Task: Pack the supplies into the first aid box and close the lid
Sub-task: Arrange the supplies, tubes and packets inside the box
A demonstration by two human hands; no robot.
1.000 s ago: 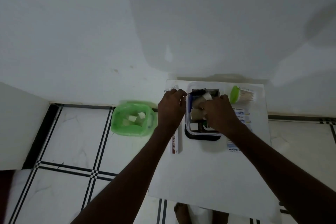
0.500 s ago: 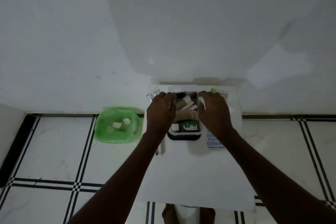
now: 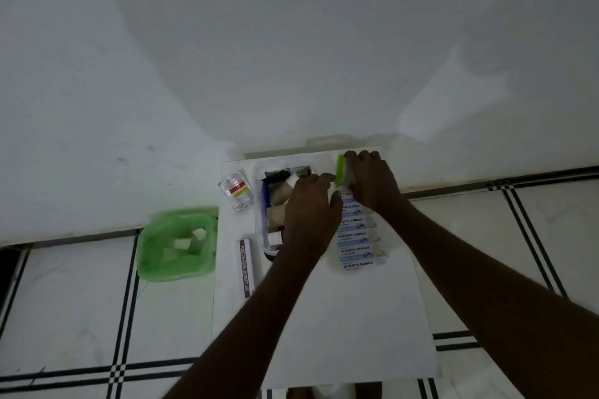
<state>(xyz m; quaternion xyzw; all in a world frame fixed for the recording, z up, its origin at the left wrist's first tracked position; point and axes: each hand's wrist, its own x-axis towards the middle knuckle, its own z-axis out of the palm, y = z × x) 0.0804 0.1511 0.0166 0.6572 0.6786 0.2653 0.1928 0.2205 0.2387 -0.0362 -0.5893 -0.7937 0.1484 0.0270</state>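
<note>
The first aid box (image 3: 263,204), clear with a blue rim, sits at the back of the white table (image 3: 340,317). Tan bandage rolls (image 3: 277,196) and a dark packet (image 3: 277,174) lie inside it. My left hand (image 3: 311,207) lies palm down over the box's right half and hides what is under it. My right hand (image 3: 372,181) is closed over a green-capped swab container (image 3: 340,168) just right of the box. A strip of antiseptic bandages (image 3: 358,238) lies under and in front of my hands.
An ointment carton (image 3: 246,269) and a clear packet with a red label (image 3: 238,191) lie left of the box. A green-lined bin (image 3: 176,243) stands on the tiled floor to the left. The wall is right behind the table.
My left hand has shifted from the box's left edge to its right half. My right hand has left the box and closed on the green-capped container. The view has tilted.
</note>
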